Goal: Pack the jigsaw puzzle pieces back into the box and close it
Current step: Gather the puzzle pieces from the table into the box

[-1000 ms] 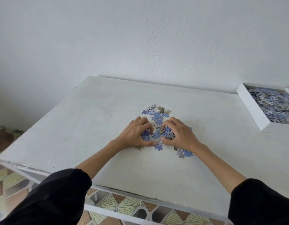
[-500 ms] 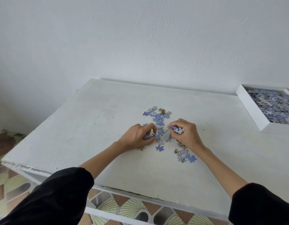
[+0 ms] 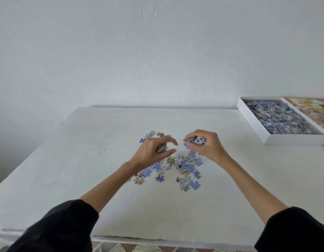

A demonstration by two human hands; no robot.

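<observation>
Surface: white table [image 3: 106, 179], matt, lightly scuffed, its near edge chipped; set against a plain white wall [image 3: 157, 51]. Patterned floor tiles [image 3: 139, 249] show below the near edge.

Loose puzzle pieces [image 3: 184, 166]: blue, grey and tan, scattered at table centre; a few more lie at 11 o'clock from the left hand.

Left hand [image 3: 152, 151]: raised off the table, fingers curled, thumb and forefinger parted, a small clump of pieces gripped in the palm.

Right hand [image 3: 204, 144]: raised, fingers pinched round several pieces.

Box [image 3: 252, 120]: white tray, open, at 2 o'clock from the hands, heaped with pieces.

Lid [image 3: 314, 110]: printed picture, beside the box at far right, cut off by the frame; image indistinct.

Writing: none legible.

Sleeves [image 3: 62, 228]: black, 2, partly out of frame.
</observation>
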